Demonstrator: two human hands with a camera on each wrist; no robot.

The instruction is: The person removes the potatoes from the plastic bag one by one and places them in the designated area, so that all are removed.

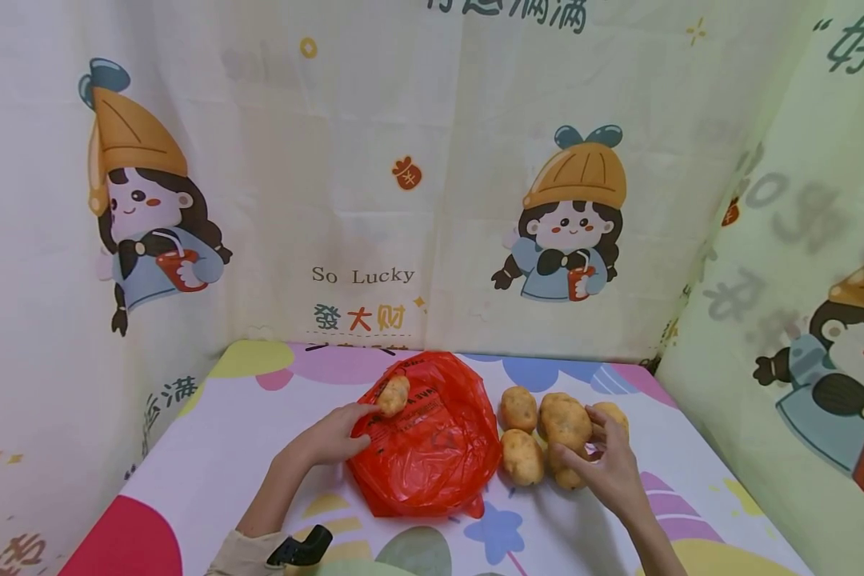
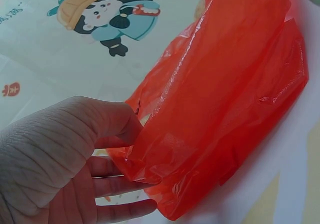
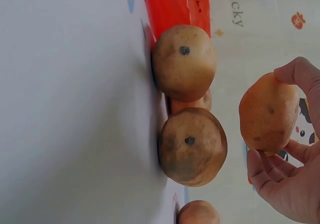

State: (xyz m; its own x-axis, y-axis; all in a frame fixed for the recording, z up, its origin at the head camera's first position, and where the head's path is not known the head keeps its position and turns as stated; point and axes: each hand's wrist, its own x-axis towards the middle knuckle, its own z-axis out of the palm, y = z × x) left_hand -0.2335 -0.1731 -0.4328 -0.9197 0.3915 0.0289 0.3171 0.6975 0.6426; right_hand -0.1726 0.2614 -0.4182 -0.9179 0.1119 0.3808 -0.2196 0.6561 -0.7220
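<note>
A red plastic bag (image 1: 432, 456) lies on the table, its near side wrinkled in the left wrist view. My left hand (image 1: 338, 436) pinches the bag's left edge between thumb and fingers. One small potato (image 1: 393, 396) shows at the bag's upper left, just beyond those fingertips. To the right of the bag, my right hand (image 1: 608, 464) grips a potato (image 3: 270, 112) between thumb and fingertips, raised off the table. Beneath and beside it sit several more potatoes, among them one closest to the bag (image 1: 522, 458) and one behind it (image 1: 518, 408).
Another potato (image 1: 612, 418) stands to the right, partly behind the right hand's fingers. A patterned cloth (image 1: 259, 416) covers the table. Printed fabric walls (image 1: 374, 200) rise at the back and both sides.
</note>
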